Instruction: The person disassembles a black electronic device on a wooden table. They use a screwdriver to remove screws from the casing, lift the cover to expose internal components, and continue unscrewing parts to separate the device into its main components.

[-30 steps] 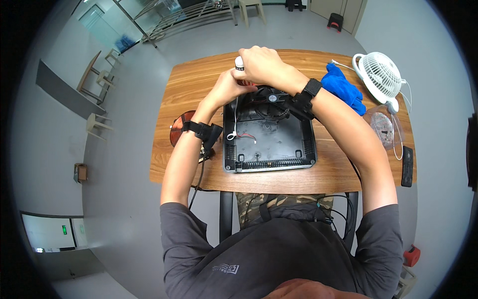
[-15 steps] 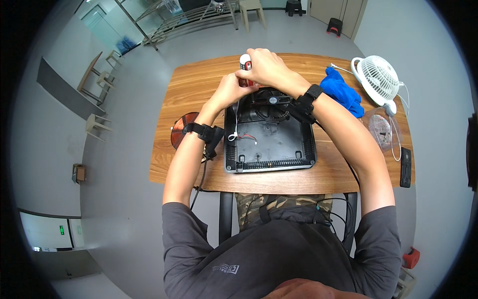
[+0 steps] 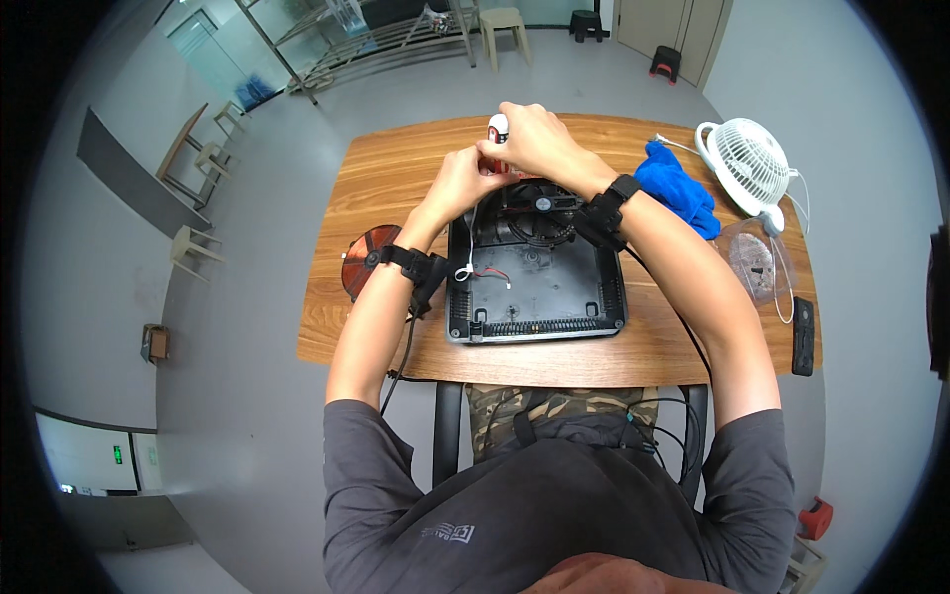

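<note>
A black plastic appliance housing point(image 3: 546, 287) lies with its hollow inside facing up on the wooden table. It holds a small black fan point(image 3: 534, 203), a white cord and a thin red-and-black wire point(image 3: 493, 273) with a small plug. At its far edge, my right hand point(image 3: 536, 144) is wrapped round an upright red-and-white tool handle point(image 3: 498, 126), perhaps a screwdriver; its lower end is hidden. My left hand point(image 3: 463, 178) is closed beside the handle's base, its fingertips pressed together there; what they pinch is hidden. Left of the housing, partly behind my left forearm, is a copper coil disc point(image 3: 361, 259).
A blue cloth point(image 3: 678, 188) and a white fan point(image 3: 749, 163) with its cord occupy the far right. Nearer are a clear plastic container point(image 3: 757, 259) with small dark parts and a black bar-shaped object point(image 3: 804, 337) at the table's edge. Cables trail from both wrist straps.
The view has shifted slightly. Both hands keep their grip at the housing's far edge; the tool handle stays upright there, and the housing and other things lie as before.
</note>
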A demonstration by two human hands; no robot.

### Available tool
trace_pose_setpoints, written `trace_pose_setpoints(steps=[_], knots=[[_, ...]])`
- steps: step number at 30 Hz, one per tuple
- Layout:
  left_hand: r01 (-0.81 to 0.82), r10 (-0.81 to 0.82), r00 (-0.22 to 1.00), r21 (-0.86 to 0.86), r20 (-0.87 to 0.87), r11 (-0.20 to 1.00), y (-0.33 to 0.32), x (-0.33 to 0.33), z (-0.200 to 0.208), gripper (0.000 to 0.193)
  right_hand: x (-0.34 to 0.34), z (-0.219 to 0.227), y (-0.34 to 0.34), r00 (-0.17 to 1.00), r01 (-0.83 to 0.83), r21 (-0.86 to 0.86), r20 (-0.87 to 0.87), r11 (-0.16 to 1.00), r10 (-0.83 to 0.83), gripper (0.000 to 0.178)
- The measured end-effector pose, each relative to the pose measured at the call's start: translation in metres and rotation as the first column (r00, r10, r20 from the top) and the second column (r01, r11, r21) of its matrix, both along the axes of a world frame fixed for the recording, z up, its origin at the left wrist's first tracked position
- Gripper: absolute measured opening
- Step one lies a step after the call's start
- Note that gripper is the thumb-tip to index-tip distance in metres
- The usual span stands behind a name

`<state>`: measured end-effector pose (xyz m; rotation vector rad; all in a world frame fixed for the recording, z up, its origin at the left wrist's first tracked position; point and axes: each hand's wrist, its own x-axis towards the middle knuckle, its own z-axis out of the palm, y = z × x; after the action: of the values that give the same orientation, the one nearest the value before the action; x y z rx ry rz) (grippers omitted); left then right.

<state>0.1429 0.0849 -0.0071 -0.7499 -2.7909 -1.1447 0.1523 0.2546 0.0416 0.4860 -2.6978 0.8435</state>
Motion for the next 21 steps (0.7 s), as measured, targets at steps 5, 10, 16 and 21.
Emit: trace_pose_setpoints(steps=[5, 10, 16, 21], knots=[[0.153, -0.15, 0.988, -0.106, 0.041, 0.983, -0.022, -0.012, -0.016, 0.027, -0.002, -0.002, 0.003, 0.991, 0.032, -0.039, -0.131, 0.999, -0.037, 0.044], [0.25, -0.256, 0.967, -0.246, 0.008, 0.937, -0.023, -0.015, -0.036, 0.02, 0.0, 0.008, 0.0, 0.991, 0.032, -0.049, -0.129, 0.998, -0.038, 0.043], [0.274, -0.335, 0.935, -0.364, -0.117, 0.89, -0.016, -0.019, -0.054, 0.017, 0.01, 0.018, 0.005, 0.984, 0.133, 0.028, -0.124, 0.991, -0.129, 0.042], [0.271, -0.357, 0.925, -0.433, -0.131, 0.86, -0.011, -0.013, -0.047, 0.013, 0.011, 0.033, 0.041, 0.976, 0.215, 0.117, -0.07, 0.97, -0.208, 0.04]])
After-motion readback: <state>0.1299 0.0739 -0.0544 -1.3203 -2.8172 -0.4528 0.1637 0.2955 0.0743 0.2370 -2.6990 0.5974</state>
